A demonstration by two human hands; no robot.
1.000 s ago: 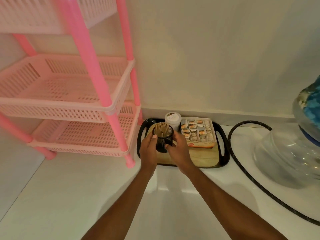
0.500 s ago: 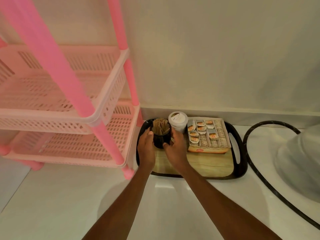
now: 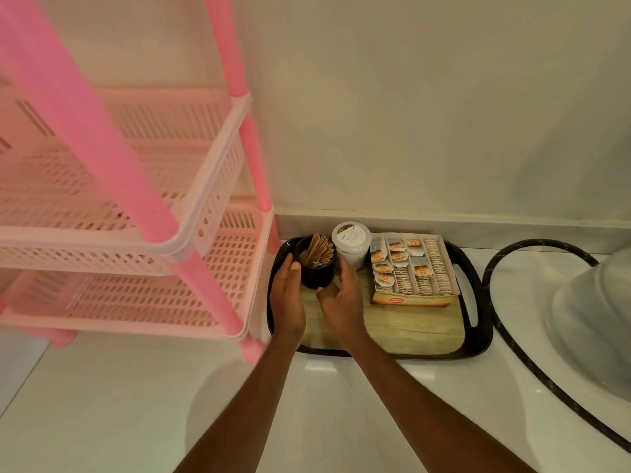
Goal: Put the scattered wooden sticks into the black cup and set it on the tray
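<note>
Black cup (image 3: pixel 316 273) w/ wooden sticks (image 3: pixel 318 251) stands upright in the tray's (image 3: pixel 479 331) far-left corner, just beside a white lidded tub (image 3: pixel 351 249). Left hand (image 3: pixel 287 295) and right hand (image 3: pixel 341 298) flank the cup, both loosely spread, fingers curved, gripping nothing (whether fingertips touch its wall, can't tell). Teabag box (image 3: pixel 413 268) sits at the tray's far-right. Pink rack (image 3: pixel 136 206) at the desk's (image 3: pixel 102 404) left edge.

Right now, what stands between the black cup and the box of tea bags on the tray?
In the head view, a white lidded jar stands between the black cup and the tea bag box, at the back of the tray.
</note>
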